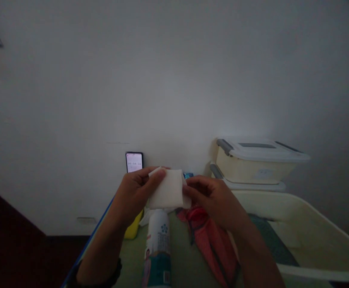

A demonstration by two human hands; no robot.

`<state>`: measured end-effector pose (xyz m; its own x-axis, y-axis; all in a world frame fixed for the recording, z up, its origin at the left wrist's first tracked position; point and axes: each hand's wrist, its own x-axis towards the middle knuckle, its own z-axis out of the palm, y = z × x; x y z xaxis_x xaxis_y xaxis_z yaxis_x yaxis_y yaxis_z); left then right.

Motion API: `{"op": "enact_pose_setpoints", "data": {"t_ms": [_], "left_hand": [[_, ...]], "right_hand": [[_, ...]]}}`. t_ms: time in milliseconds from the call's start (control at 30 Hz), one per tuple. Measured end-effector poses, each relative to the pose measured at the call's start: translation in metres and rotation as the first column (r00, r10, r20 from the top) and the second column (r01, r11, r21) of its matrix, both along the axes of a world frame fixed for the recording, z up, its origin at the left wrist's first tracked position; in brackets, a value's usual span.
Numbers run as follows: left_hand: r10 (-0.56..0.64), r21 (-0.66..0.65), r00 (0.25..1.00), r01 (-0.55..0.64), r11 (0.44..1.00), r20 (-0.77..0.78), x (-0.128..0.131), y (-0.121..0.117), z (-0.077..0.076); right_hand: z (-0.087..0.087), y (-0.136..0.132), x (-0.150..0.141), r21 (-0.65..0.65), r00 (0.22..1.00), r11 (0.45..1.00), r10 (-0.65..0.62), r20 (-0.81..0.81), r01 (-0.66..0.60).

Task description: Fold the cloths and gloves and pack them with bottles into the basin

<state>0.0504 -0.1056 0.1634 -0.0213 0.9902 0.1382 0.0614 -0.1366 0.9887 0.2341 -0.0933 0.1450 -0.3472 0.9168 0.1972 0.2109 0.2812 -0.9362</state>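
Observation:
Between my two hands is a folded white sheet, which looks like a tissue or paper towel. My left hand pinches its upper left corner, thumb on the near face. At the right edge, the fingers of my right hand close on a loose fold that stands away from the rest. Below the sheet lies a white and teal printed cylinder, its kind unclear. A red net-like cloth lies under my right forearm. Part of a yellow object shows beside my left wrist.
A phone showing a timer leans against the wall. Lidded storage boxes are stacked at the right rear. In front of them stands an open cream tub with a dark green item inside. The green tabletop has a blue left edge.

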Motion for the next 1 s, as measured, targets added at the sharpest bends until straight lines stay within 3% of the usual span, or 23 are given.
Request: {"op": "enact_pose_setpoints", "data": {"t_ms": [167,433,600,800,1000], "left_hand": [[-0.049,-0.051,0.999,0.049,0.997,0.011,0.0009,0.0004,0.0002],[-0.015,-0.045,0.999,0.013,0.999,-0.030,0.0020,-0.0003,-0.0009],[-0.070,-0.050,0.997,0.068,0.996,-0.042,0.0020,0.0007,-0.0022],[-0.015,-0.020,0.998,0.014,1.000,-0.061,0.0077,-0.0014,-0.0030],[0.074,0.066,0.974,-0.061,0.996,-0.212,0.0082,0.0014,-0.0037]], "right_hand": [[-0.0037,0.0026,-0.0006,-0.087,0.992,0.996,0.023,-0.127,-0.034],[-0.0076,0.0051,0.0004,-0.125,0.979,0.990,0.036,-0.200,-0.062],[-0.0070,0.0061,-0.0021,-0.150,0.956,0.986,0.024,-0.293,-0.071],[-0.0060,0.0058,-0.0047,-0.121,0.980,0.992,0.016,-0.199,-0.041],[-0.0043,0.0049,0.0048,-0.027,0.987,0.989,0.140,-0.081,-0.143]]}}
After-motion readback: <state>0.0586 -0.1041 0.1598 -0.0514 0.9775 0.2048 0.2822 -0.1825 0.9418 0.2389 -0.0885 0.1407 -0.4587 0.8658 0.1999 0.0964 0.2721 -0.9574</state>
